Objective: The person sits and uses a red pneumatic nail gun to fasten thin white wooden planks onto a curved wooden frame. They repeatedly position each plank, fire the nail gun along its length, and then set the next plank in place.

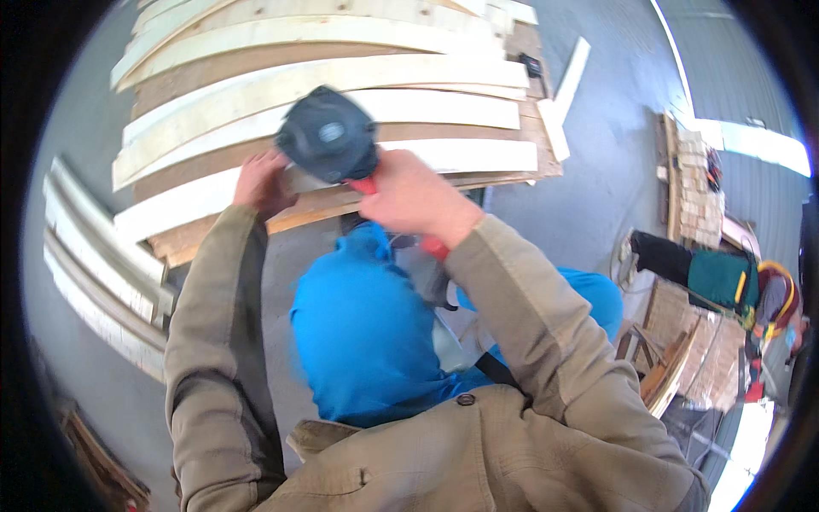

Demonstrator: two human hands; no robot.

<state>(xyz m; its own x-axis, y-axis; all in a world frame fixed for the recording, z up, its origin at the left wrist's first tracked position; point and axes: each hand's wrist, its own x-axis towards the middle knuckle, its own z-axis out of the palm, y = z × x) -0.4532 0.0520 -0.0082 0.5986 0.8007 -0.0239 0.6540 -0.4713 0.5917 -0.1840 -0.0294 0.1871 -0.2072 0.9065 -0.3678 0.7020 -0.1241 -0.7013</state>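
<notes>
My right hand (415, 198) is wrapped round the red grip of a black and red power tool (328, 135) that looks like a nail gun. Its bulky black head is over the nearest pale wooden board (478, 155) and hides part of that board and where the tool's tip meets the wood. To the left of the tool, my left hand (263, 183) grips the near edge of the same board, thumb below and fingers on top. Some of its fingertips are behind the tool's head.
Several pale boards lie in rows across a brown wooden platform (247, 220). A small black object (531, 65) sits at its right edge. More long boards (102, 247) lie on the grey floor at left. At far right, another person (721, 273) bends near stacked wood (699, 192).
</notes>
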